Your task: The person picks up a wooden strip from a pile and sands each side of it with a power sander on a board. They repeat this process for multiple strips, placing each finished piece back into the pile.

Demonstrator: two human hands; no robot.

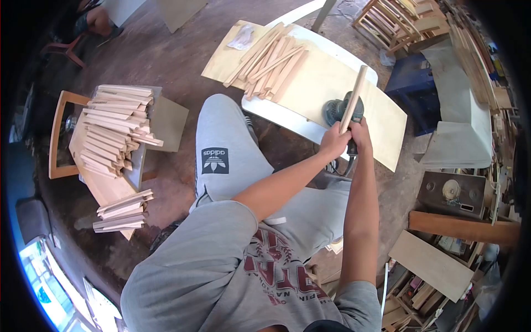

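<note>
My left hand (335, 140) is closed round the lower end of a pale wooden strip (355, 94), which points away from me. Right beside it, my right hand (360, 135) is wrapped round the handle end of a dark green electric sander (333, 111). The strip crosses over the sander's body and hides part of it. A cord (350, 165) hangs down from the sander's near end. Both hands are over the near edge of a low table topped with a plywood sheet (381, 130). On the sheet's left part lies a loose pile of wooden strips (268, 61).
More strips (113, 124) are stacked on a board over a chair (58, 138) at left. A blue box (412, 91), a wooden speaker cabinet (452, 193) and scrap wood line the right side. Wooden frames (387, 25) stand at the back right. Another person's leg (99, 22) shows top left.
</note>
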